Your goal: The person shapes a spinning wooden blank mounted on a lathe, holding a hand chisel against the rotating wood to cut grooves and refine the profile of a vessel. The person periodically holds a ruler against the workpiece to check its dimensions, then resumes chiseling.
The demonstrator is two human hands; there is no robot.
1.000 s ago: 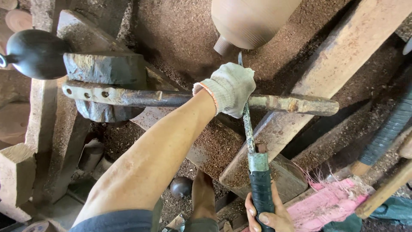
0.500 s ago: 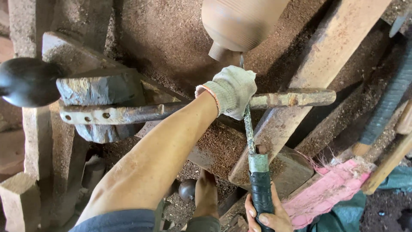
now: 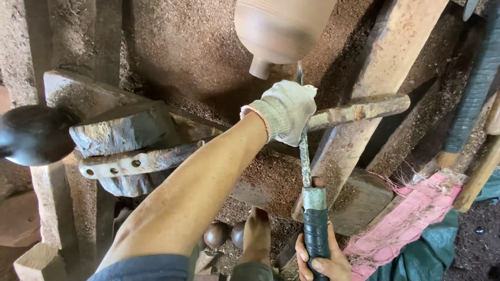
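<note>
Sawdust lies thick over the timbers under a pale wooden workpiece (image 3: 281, 31), ribbed with fine turned rings, which hangs at the top of the view with its short stub end pointing down. A long turning chisel (image 3: 303, 156) runs up to it from the lower edge; its narrow tip sits just beside that stub, though whether steel touches wood I cannot tell.

Things could go wrong at that tip. If the workpiece is spinning, which I cannot confirm from here, a blade tilted too steeply could dig in and kick the tool back, and the loose cuff of the glove, so near the wood, could be caught. The rusty tool rest bar (image 3: 359, 108) looks rough, so the blade might also skid along it.

The left hand (image 3: 285, 110), in a white knit glove, lies over the bar with its fingers curled down, pressing the blade against the metal; the bare forearm stretches long and straight from the lower left. The right hand (image 3: 322, 260) sits low near the body, fingers wrapped tight round the dark taped handle (image 3: 316, 237), thumb along its side. Beside it a pink cloth (image 3: 411, 218) trails over the boards, and a dark round knob (image 3: 34, 134) sits at far left.
</note>
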